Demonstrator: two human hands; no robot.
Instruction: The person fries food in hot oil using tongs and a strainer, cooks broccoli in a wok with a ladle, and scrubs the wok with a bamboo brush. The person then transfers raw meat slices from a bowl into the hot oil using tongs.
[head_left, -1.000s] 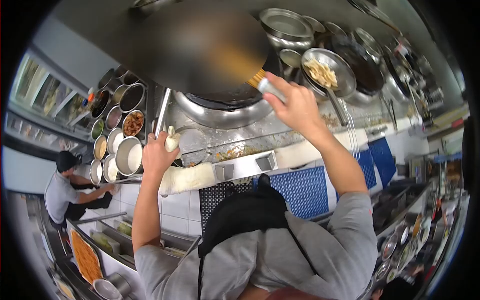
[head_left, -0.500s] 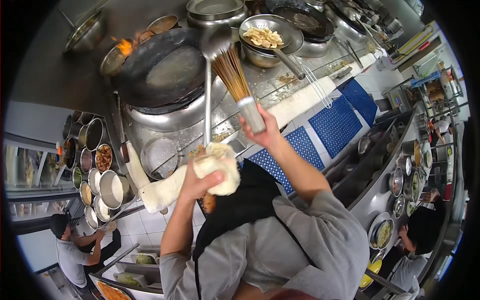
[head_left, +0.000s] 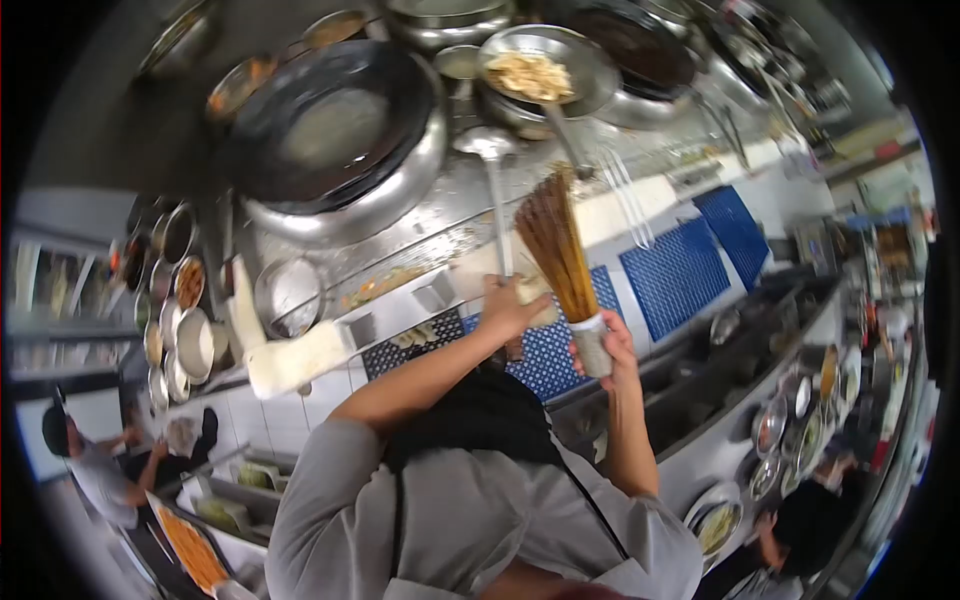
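Observation:
My left hand (head_left: 512, 310) is closed around the handle of a long metal wok ladle (head_left: 490, 145), with a cream cloth (head_left: 543, 295) bunched in the same grip. The ladle's head points away from me, over the steel counter beside the wok. In my right hand (head_left: 612, 350) is a bamboo wok brush (head_left: 560, 245), gripped by its pale wrapped handle with the bristles up and tilted left. A large black wok (head_left: 260, 150) sits on a burner ring to the left, with a shallow pale patch, perhaps liquid, at its bottom.
A strainer (head_left: 600, 75) with pale food pieces rests over a pot on the range. Cream cloths (head_left: 290, 360) line the counter's front edge. Ingredient pots (head_left: 198, 345) stand at left. Blue perforated mats (head_left: 675, 265) cover the floor. Co-workers (head_left: 95, 455) are at both sides.
Both hands have moved right, carrying the ladle, cloth and brush away from the wok. My right hand is lower. The flame behind the wok has faded, and the view has shifted.

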